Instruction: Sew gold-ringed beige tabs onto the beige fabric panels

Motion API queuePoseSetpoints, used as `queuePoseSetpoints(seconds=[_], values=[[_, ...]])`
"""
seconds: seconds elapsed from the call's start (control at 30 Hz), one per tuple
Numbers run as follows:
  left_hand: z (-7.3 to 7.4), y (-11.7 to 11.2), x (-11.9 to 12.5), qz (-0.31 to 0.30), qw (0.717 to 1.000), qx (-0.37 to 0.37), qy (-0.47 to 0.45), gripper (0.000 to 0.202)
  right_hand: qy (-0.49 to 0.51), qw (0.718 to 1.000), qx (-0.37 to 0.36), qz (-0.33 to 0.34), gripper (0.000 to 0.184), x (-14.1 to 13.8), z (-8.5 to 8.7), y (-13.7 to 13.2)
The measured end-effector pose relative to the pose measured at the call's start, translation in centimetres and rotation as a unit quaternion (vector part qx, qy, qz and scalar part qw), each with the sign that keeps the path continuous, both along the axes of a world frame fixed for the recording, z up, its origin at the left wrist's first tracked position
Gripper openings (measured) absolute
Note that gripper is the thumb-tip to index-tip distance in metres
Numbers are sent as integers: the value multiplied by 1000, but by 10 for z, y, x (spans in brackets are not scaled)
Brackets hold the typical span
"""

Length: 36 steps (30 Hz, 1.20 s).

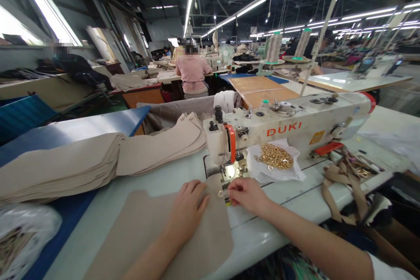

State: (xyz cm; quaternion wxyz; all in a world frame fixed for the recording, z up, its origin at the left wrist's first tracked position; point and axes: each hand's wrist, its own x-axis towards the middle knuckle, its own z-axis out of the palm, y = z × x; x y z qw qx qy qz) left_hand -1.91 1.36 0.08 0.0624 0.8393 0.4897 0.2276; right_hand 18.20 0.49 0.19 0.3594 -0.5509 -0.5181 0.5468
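A beige fabric piece (pixel 144 227) lies flat on the pale sewing table (pixel 157 181), its far corner at the needle of a white DUKI sewing machine (pixel 288 127). My left hand (pixel 188 208) rests flat on the fabric, fingers stretched toward the presser foot. My right hand (pixel 247 194) pinches a small metal ring (pixel 222 193) at the fabric's edge just in front of the needle.
A stack of beige cut pieces (pixel 98 157) lies at left over a blue table. A heap of gold rings (pixel 274 156) sits on white cloth under the machine arm. Beige straps (pixel 344 183) hang at right. Other people sit at machines farther back.
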Motion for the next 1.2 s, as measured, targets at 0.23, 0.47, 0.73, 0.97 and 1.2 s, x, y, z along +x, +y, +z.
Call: queuePoseSetpoints(seconds=[0.23, 0.47, 0.73, 0.97, 1.2], values=[[-14, -18, 4, 46, 996, 69, 30, 14, -34, 997, -65, 34, 18, -16, 3, 23], [-10, -18, 4, 12, 996, 89, -6, 18, -69, 991, -87, 73, 21, -22, 5, 34], [-6, 2, 27, -72, 988, 112, -73, 21, -79, 989, -92, 79, 24, -22, 10, 35], [-5, 5, 32, -106, 982, 141, -63, 23, -99, 987, -89, 85, 20, -20, 8, 37], [-8, 8, 32, -101, 984, 141, -29, 23, -162, 980, -35, 108, 17, -18, 8, 36]])
